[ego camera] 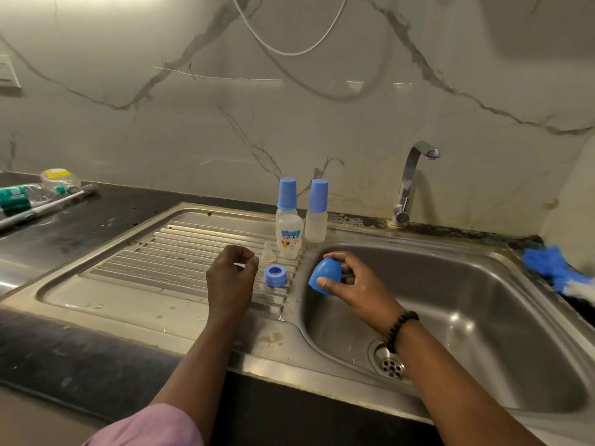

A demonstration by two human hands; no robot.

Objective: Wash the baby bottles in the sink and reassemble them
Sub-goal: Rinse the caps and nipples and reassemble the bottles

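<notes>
2 capped baby bottles [301,217] (clear, blue-topped) behind blue cap [325,275].

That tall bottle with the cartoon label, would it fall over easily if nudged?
Probably. The labelled bottle looks empty and made of thin plastic, so likely light. It is tall and narrow with a cap on top, standing on the ridged drainboard, so a nudge may tip it.

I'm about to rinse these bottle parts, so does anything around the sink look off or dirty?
Yes: dark grime runs along the back edge of the sink near the tap, and brownish stains mark the front rim. Nothing looks spilled or broken.
</notes>
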